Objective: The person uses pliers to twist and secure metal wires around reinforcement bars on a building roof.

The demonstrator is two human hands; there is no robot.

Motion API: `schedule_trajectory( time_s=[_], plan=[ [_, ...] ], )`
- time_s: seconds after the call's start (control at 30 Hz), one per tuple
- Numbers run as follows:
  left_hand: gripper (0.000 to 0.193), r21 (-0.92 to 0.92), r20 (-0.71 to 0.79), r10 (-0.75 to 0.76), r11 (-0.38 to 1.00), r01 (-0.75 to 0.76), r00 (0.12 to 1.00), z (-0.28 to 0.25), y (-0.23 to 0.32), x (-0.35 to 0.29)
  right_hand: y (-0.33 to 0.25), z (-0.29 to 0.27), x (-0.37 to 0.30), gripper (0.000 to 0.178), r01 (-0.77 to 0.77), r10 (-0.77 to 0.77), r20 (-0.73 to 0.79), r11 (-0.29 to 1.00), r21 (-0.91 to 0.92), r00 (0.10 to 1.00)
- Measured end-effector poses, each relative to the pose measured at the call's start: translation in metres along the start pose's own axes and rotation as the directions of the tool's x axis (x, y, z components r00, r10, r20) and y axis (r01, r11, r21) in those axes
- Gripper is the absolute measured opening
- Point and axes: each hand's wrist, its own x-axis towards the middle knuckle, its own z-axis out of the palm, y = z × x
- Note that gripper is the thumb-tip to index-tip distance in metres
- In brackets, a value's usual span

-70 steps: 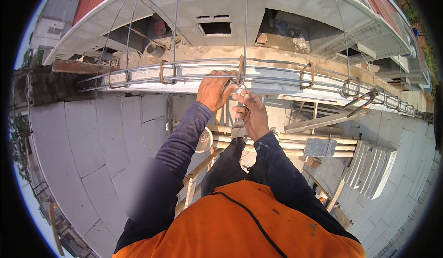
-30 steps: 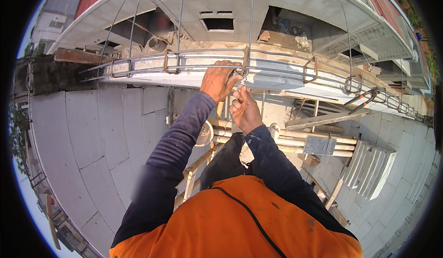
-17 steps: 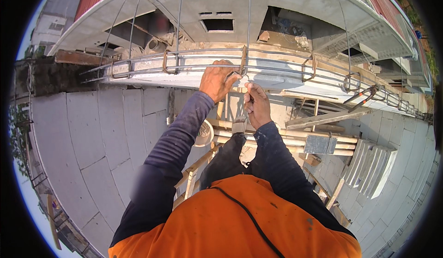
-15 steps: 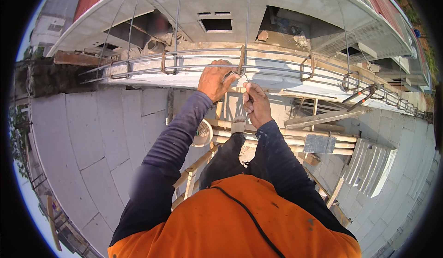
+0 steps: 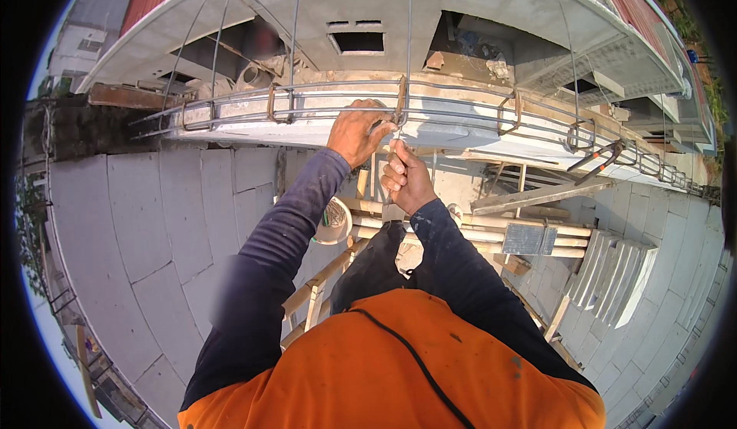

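My left hand [image 5: 359, 133] is closed against the lower bar of a rebar cage [image 5: 461, 114]. Its thumb and forefinger pinch together beside a rusty stirrup [image 5: 401, 99], where a thin tie wire [image 5: 397, 132] meets the bar. Just below and to the right, my right hand [image 5: 408, 177] is closed with thumb and curled fingers on the wire's lower part. The wire's exact path between the fingers is too fine to follow. Farther right, a pair of pincers [image 5: 597, 162] with orange-marked handles hangs on the cage.
Pale block walls [image 5: 138, 214] rise on both sides. Beneath me are bamboo scaffold poles [image 5: 476, 237], a bucket [image 5: 333, 223] and a diagonal plank [image 5: 537, 197]. Upright steel rods [image 5: 410, 29] stand beyond the cage. Stacked pale blocks [image 5: 614, 275] lie at the right.
My right hand has moved slightly left and down, pulling away from the bar, and its fingers have turned. The wire loop near my left thumb looks narrower. My left hand stays at the stirrup.
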Motion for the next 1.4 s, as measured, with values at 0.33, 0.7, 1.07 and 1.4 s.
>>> schedule_trajectory(
  time_s=[0.33, 0.7, 1.07, 1.4],
  plan=[
    [0.028, 0.018, -0.013, 0.034, 0.999, -0.034, 0.999, 0.003, -0.008, -0.003, 0.007, 0.016, 0.0, 0.019, 0.278, -0.409, -0.18, 0.824, -0.494, 0.895],
    [0.036, 0.063, -0.013, 0.016, 0.998, -0.015, 1.0, -0.002, 0.0, -0.002, -0.018, 0.015, 0.005, 0.018, 0.204, -0.359, -0.131, 0.752, -0.626, 0.924],
    [0.041, -0.068, -0.015, -0.032, 0.997, 0.031, 0.999, -0.001, 0.001, 0.001, -0.041, 0.024, 0.007, 0.017, 0.198, -0.572, 0.049, 0.2, -0.96, 0.819],
    [0.022, 0.074, -0.141, 0.067, 0.996, -0.057, 0.988, 0.019, 0.003, -0.011, -0.044, 0.04, 0.001, 0.021, 0.096, -0.485, -0.08, 0.328, -0.94, 0.871]
  ],
)
